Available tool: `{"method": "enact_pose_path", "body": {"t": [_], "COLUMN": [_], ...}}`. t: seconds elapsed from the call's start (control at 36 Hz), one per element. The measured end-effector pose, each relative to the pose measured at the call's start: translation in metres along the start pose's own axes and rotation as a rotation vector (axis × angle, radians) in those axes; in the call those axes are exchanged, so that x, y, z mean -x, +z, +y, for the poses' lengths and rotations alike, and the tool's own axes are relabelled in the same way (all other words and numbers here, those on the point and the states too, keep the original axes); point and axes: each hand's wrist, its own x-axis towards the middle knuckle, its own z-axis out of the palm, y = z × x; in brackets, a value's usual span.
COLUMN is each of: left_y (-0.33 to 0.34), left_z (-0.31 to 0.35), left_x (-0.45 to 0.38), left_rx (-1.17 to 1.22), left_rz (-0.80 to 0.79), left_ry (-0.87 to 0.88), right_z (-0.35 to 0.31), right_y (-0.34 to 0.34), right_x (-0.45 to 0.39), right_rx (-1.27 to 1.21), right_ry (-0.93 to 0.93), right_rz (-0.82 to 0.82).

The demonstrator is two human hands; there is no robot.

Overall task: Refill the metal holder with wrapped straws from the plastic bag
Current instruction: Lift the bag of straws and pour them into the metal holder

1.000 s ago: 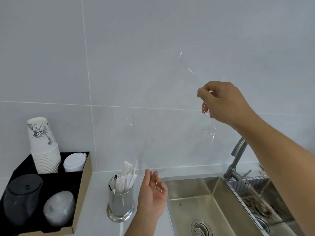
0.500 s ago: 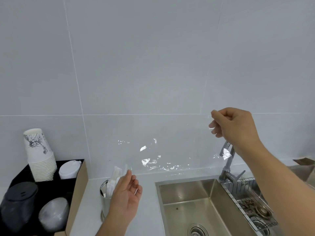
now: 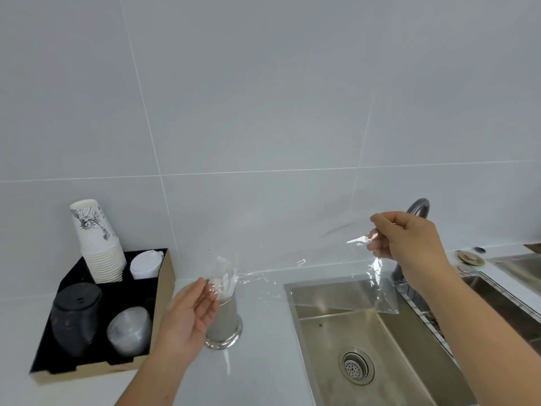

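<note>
A clear plastic bag (image 3: 339, 294) hangs stretched between my two hands, above the counter and the sink. My right hand (image 3: 409, 244) pinches its right end, raised in front of the tap. My left hand (image 3: 190, 315) pinches the other end just over the metal holder (image 3: 225, 320). The holder stands upright on the white counter with white wrapped straws (image 3: 229, 279) sticking up out of it. The bag looks empty, and part of the holder is seen through it.
A black cardboard tray (image 3: 164, 276) at the left holds stacked paper cups (image 3: 98, 244), white lids, black lids and clear dome lids. A steel sink (image 3: 366, 332) with a drain lies to the right. A grey tap (image 3: 418, 205) stands behind it, a dish rack beyond.
My right hand has come down from high against the wall to tap height. My left hand has closed on the bag's other end beside the holder. The view has tilted down.
</note>
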Motion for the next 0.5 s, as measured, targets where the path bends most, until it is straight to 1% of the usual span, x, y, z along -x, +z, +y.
{"method": "enact_pose_path", "body": {"t": [0.03,0.17,0.25,0.39,0.5], "left_y": [-0.012,-0.028,-0.048,-0.082,-0.111], "left_z": [0.008,0.026,0.042,0.068,0.087], "left_x": [0.002,0.013,0.019,0.032,0.042], "left_rx": [-0.001,-0.018,-0.033,-0.042,-0.032], "left_rz": [-0.002,-0.029,-0.013,-0.008,0.008], "left_ry": [0.005,0.021,0.047,0.069,0.083], "right_z": [0.004,0.011,0.013,0.016,0.019], "right_y": [0.010,0.024,0.041,0.075,0.103], "right_x": [0.008,0.027,0.044,0.072,0.095], "right_rx": [-0.013,-0.080,-0.108,-0.120,-0.118], "right_ry": [0.020,0.083,0.112,0.117,0.085], "right_rz": [-0.002,-0.004,-0.039,-0.090,-0.119]}}
